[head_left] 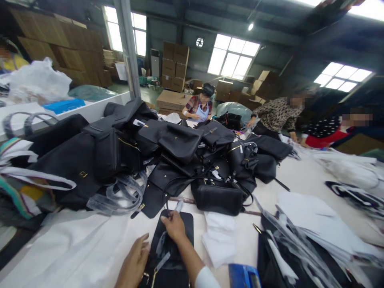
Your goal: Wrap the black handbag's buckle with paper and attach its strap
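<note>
A flat black bag [177, 248] lies on the white table [90, 248] right in front of me. My right hand [173, 226] rests on its far end, fingers pinched on a thin clear plastic strip [179, 206] that sticks up from the bag. My left hand [135, 262] lies at the bag's left edge with fingers stretched out, holding nothing. More clear plastic wrap [162, 250] lies over the bag's middle, and a gold clasp [154, 276] shows near its bottom.
A big heap of black handbags [168, 156] fills the table's middle. A stack of white paper sheets [219, 236] lies right of my bag, plastic-wrapped bags [288, 248] further right. A blue object [243, 277] sits at the bottom edge. Three people work at the far side.
</note>
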